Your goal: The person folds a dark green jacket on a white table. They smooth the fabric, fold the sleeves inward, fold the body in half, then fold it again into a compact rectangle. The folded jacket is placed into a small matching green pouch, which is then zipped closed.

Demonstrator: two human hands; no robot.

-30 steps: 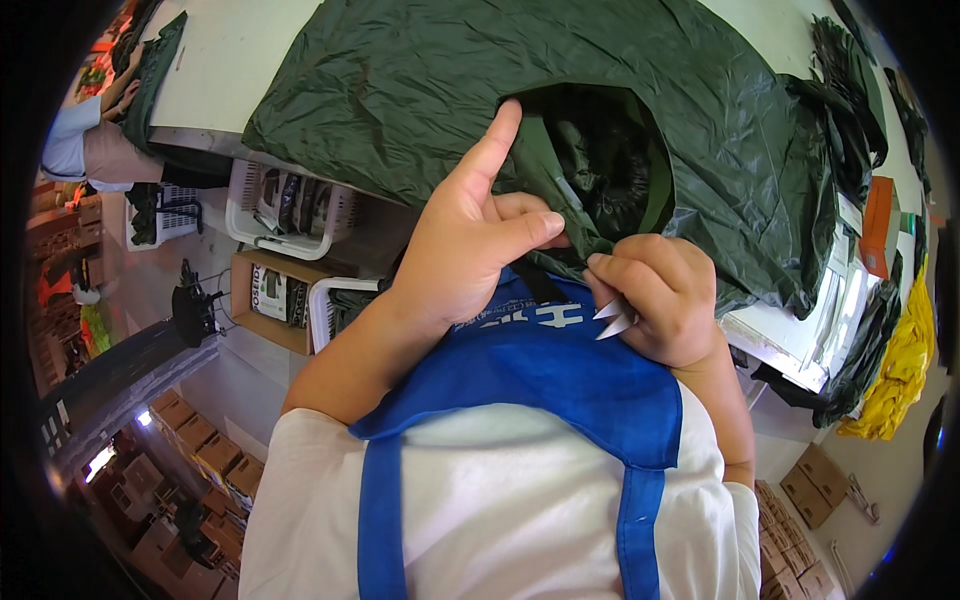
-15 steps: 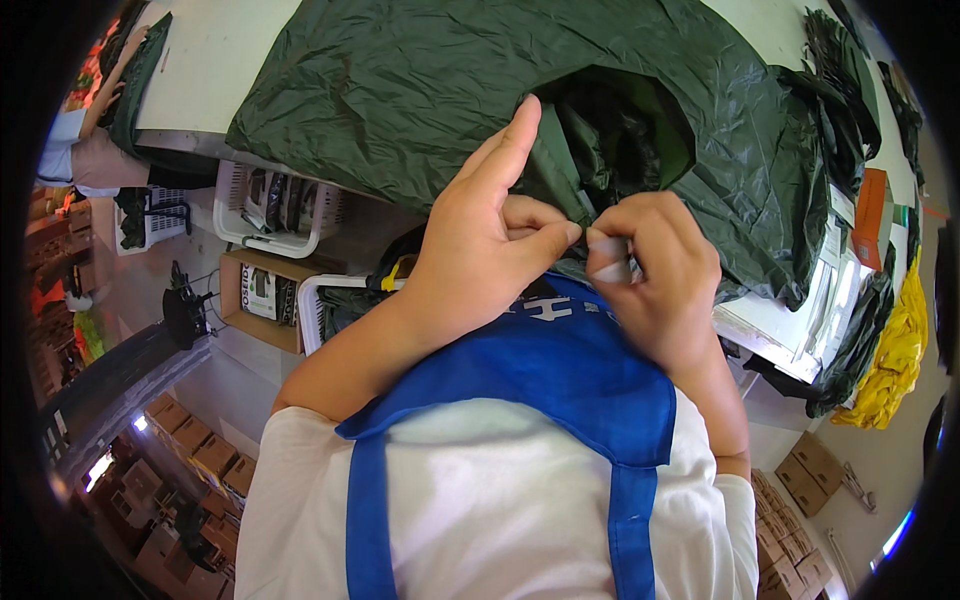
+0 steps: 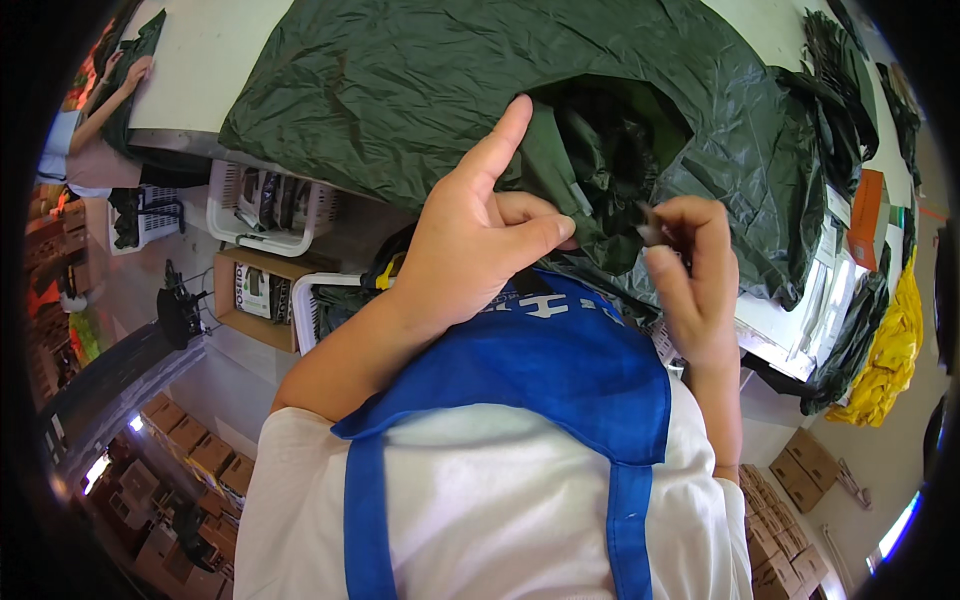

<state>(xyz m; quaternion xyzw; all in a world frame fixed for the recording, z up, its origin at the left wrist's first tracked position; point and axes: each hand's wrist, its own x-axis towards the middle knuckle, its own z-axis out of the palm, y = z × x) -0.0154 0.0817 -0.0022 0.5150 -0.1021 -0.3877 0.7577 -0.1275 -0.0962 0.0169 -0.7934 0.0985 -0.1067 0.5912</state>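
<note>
My right hand (image 3: 703,275) has drawn back from the green cloth (image 3: 420,110), its blurred grip indeterminable; only my left hand (image 3: 455,235) pinches it.

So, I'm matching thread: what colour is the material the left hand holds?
The material is dark green, best seen in the head view.

Across the top of the view, a white table (image 3: 200,85), bowed along its near edge by the lens. Visible as plain pale surface at upper left and upper right. Spread over much of it, a large, wrinkled, dark green cloth (image 3: 400,105), draped past the near edge. At the cloth's right side, touching it, a heap of darker material (image 3: 838,105). Farther toward the right end, an orange box (image 3: 868,218), near some flat white things (image 3: 838,262), too small to identify.
</note>
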